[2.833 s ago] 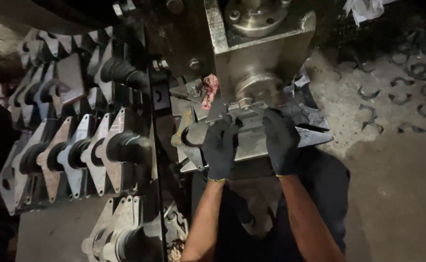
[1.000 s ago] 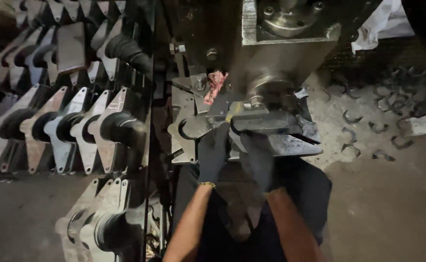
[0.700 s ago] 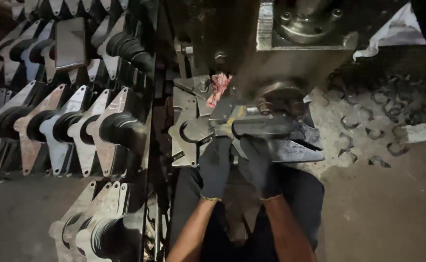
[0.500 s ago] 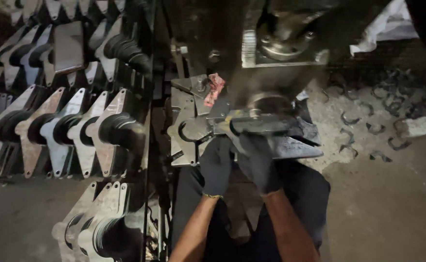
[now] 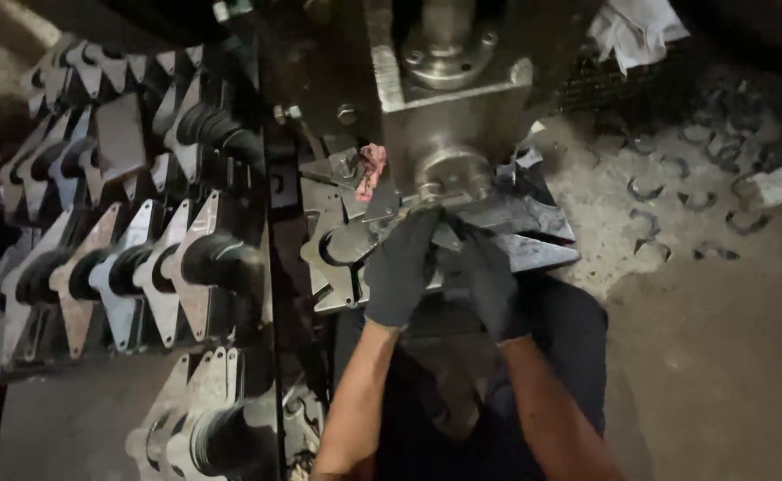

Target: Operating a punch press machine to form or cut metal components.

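Both my hands wear black gloves and rest close together on a flat metal plate lying on the press bed. My left hand grips the plate's near left part, next to a plate with a round cut-out. My right hand holds the plate just right of it. The grey press ram stands low, its round punch right above my fingers. A small red rag lies on the bed to the left of the punch.
Rows of stamped metal brackets stand stacked on racks at the left, with more at the bottom left. Several curved metal offcuts litter the concrete floor at the right. A white cloth lies at the top right.
The press ram has come down closer to the plate. My hands have stayed together on the plate, shifting slightly upward toward the punch. The camera view has moved a little.
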